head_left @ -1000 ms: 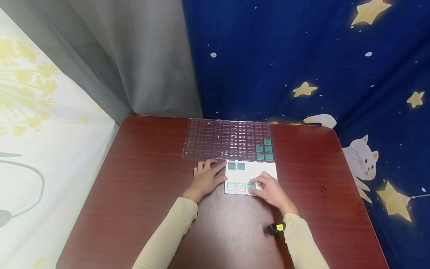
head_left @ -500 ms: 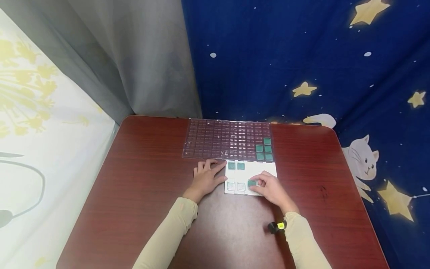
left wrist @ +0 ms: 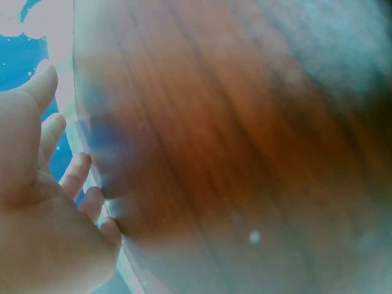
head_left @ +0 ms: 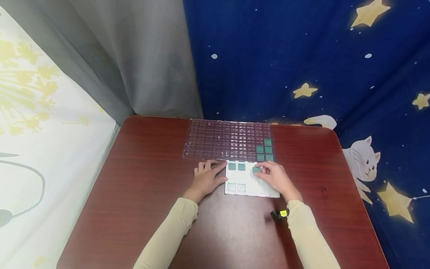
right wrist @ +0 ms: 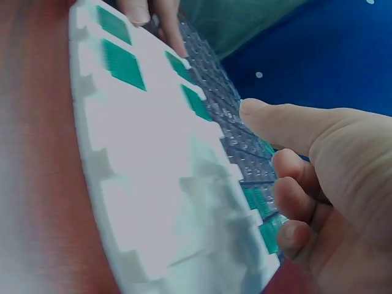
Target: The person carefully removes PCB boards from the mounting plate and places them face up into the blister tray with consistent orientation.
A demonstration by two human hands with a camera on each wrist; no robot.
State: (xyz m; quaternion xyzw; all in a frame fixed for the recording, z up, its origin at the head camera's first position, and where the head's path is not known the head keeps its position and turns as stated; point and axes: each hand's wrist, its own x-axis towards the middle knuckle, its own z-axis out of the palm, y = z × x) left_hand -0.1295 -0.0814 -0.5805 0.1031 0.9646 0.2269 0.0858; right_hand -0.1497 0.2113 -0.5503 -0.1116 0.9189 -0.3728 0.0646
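Note:
My right hand point(head_left: 277, 175) pinches a small green square piece point(head_left: 256, 169) between thumb and finger, over the upper right of a white slotted tray point(head_left: 250, 189). In the right wrist view the thumb and curled fingers of this hand are beside the tray's edge, and the held piece is hidden. My left hand point(head_left: 207, 178) rests at the tray's left edge, index finger and thumb extended against it. Two green squares point(head_left: 236, 166) sit in the tray's far row, and two paler-looking squares point(head_left: 236, 187) are in its near row.
Against the white tray's far side lies a clear plastic tray point(head_left: 218, 139) of many small pockets, with several green squares point(head_left: 268, 150) in its near right corner. Both lie on a reddish-brown table point(head_left: 151, 168). Curtains hang behind the table. A black wrist device point(head_left: 278, 215) shows at the right sleeve.
My right hand lifts the green square from the tray's near row and carries it away from me to the far row. The left hand stays at the tray's edge.

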